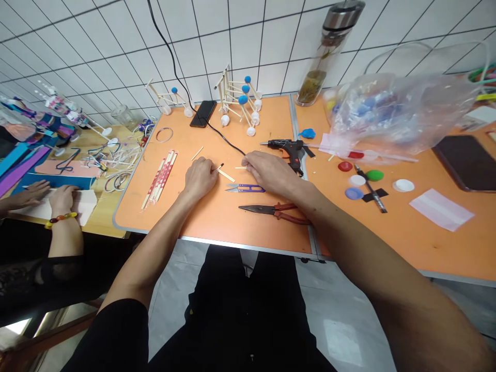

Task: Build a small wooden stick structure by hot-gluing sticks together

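My left hand (201, 178) is closed at the middle of the orange table, its fingertips pinching a short stick with a dark tip (221, 166). Another short wooden stick (227, 176) lies right at those fingers. Across from it, my right hand (269, 171) has its fingers pressed together on a thin wooden stick (240, 167), whose end pokes out to the left. Purple-handled thread snips (244, 188) lie partly under the right hand. Nearer me are red-handled needle-nose pliers (273, 210), and a black glue gun (289, 150) rests behind the right hand.
Stick frames with blue balls (243, 99) stand by the tiled wall near a phone (203, 113). Wrapped chopsticks (159, 178) lie left. A black cable (220, 134) crosses the table. Right are bottle caps (375, 175), a plastic bag (387, 113) and a glass bottle (320, 67). Another person's hands (62, 199) work at left.
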`<state>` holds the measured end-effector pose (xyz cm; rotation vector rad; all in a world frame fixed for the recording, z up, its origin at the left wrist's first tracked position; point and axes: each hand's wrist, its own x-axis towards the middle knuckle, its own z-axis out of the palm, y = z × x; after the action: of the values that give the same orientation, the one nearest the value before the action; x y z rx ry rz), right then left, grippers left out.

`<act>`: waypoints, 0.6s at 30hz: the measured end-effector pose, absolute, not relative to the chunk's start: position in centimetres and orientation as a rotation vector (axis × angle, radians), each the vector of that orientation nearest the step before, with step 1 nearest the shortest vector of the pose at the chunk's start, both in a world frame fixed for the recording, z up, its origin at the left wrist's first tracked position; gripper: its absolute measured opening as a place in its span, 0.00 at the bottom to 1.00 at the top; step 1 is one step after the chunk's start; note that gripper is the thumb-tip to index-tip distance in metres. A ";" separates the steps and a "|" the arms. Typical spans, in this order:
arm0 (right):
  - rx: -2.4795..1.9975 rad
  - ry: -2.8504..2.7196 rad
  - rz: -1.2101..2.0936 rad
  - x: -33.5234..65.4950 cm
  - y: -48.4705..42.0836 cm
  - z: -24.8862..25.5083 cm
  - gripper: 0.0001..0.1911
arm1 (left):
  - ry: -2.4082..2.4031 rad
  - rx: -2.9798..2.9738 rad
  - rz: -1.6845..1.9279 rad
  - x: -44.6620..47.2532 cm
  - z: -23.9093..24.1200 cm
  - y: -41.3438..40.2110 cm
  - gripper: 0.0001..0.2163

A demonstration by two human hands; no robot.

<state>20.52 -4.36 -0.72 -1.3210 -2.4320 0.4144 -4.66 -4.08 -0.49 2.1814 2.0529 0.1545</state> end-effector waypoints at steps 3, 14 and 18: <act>-1.297 -2.350 0.445 20.1 -4.4 -1.3 0.20 | 2.052 2.224 0.134 -4.6 -0.7 -4.0 0.10; -1.338 -1.898 0.900 18.9 -4.7 -0.9 0.15 | 2.000 2.369 0.521 -4.5 -0.3 -3.2 0.08; -1.331 -1.835 1.020 18.7 -4.8 -0.3 0.14 | 1.921 2.481 0.678 -3.3 0.8 -2.8 0.07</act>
<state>18.75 -4.77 -0.30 -1.3312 -1.8349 1.0196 -3.32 -2.84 0.79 2.4814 1.9214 0.6775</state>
